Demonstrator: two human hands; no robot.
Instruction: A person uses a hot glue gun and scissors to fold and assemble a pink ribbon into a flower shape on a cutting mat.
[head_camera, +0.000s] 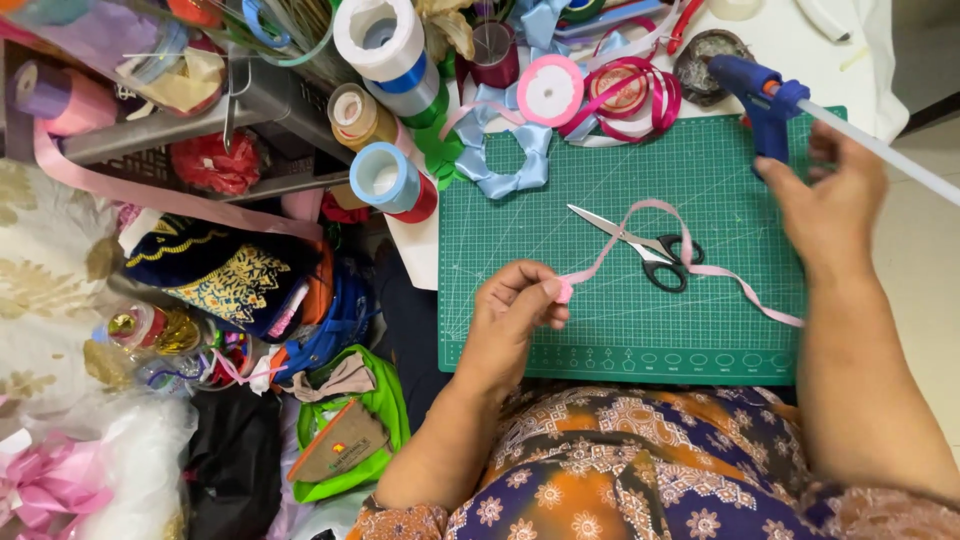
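Note:
My left hand (515, 305) pinches one end of a thin pink ribbon (650, 215) above the green cutting mat (600, 340). The ribbon loops over the mat and across a pair of black-handled scissors (650, 250), then trails toward the right edge. My right hand (830, 200) grips the handle of a blue glue gun (760, 90) at the mat's top right corner, with a white glue stick (880, 150) poking out behind it.
A light blue ribbon flower (505, 155) and pink ribbon spools (550, 90) lie at the mat's top edge. Rolls of ribbon and tape (385, 175) stack on a rack to the left. Bags and cloth (230, 275) crowd the floor at left.

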